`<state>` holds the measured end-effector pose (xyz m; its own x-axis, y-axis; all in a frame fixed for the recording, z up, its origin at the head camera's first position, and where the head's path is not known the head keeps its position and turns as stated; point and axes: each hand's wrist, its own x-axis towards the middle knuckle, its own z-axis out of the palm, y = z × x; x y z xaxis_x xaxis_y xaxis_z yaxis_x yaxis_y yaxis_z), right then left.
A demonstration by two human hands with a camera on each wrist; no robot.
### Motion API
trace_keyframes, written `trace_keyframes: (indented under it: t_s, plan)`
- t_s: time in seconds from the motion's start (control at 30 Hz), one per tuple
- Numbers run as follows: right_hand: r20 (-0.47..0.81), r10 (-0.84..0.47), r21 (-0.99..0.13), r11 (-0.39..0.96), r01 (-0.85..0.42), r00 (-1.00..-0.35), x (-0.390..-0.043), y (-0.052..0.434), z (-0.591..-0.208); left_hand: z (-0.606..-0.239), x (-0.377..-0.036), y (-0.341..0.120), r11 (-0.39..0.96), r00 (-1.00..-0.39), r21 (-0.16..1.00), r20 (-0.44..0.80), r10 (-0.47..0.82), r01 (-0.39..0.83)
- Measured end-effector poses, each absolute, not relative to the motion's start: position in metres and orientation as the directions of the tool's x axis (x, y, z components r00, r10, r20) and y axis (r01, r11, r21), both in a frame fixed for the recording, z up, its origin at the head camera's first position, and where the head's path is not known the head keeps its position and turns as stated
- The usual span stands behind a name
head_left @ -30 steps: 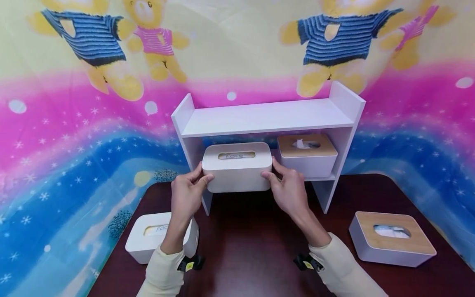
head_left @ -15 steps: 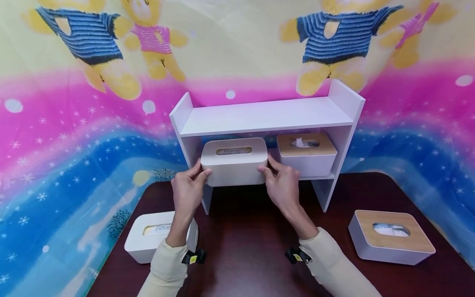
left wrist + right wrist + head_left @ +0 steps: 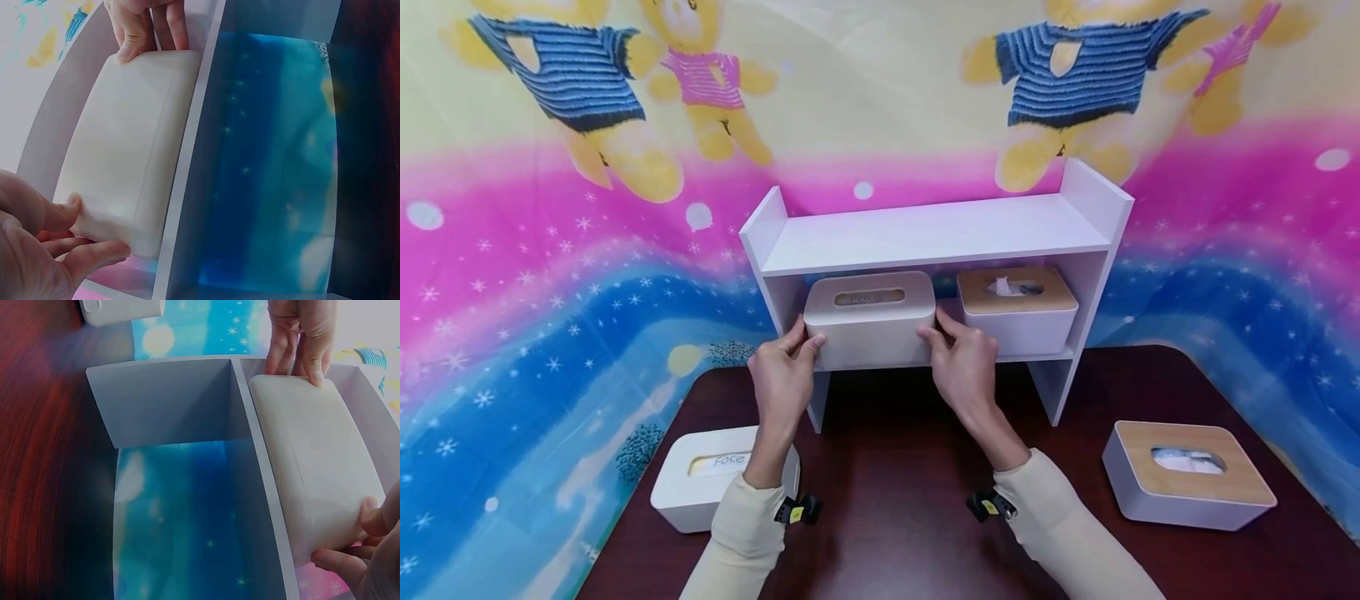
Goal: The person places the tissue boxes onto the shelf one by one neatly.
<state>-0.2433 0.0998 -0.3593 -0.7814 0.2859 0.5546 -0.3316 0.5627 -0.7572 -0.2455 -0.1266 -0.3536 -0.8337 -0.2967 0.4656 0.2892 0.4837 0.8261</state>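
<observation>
The cream box (image 3: pixel 871 325) is right between your two sets of fingers, upright in the lower compartment of the white shelf unit (image 3: pixel 925 237). Your left hand (image 3: pixel 781 383) pinches its left end and your right hand (image 3: pixel 966 367) its right end, each thumb on the front face with fingers around the side. I judge the placing nearly done: the box is within the compartment, its bottom edge along the shelf board, though I can't tell whether the board bears its full weight. You haven't let go of it yet, so a last seating and the release look left.

Just right of your right fingers, a wood-lidded box (image 3: pixel 1018 312) already stands in that compartment. Nearer to you than your left fingers, a second cream box (image 3: pixel 692 487) lies on the dark table (image 3: pixel 880 533), partly behind your forearm; another wood-topped box (image 3: pixel 1187 500) is well out to the right of your right fingers.

For writing, you can read "Face" in the slot of each cream box. I can make out no brand, and the marks on your wrist straps' yellow tags (image 3: pixel 795 513) are too small to read.
</observation>
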Motion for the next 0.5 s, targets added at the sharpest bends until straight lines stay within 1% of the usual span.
trace_keyframes:
  t_s: [0.3,0.5]
  plan:
    - [0.548,0.289,-0.767,0.548,-0.333,-0.785,-0.2476,0.0983,-0.3596,-0.3536,-0.2506,-0.1258,0.477,-0.832,0.827,0.470,-0.295,0.298]
    - [0.549,0.285,-0.764,0.552,-0.333,-0.786,-0.2465,0.0989,-0.3606,-0.3547,-0.2512,-0.1249,0.440,-0.840,0.841,0.462,-0.285,0.314]
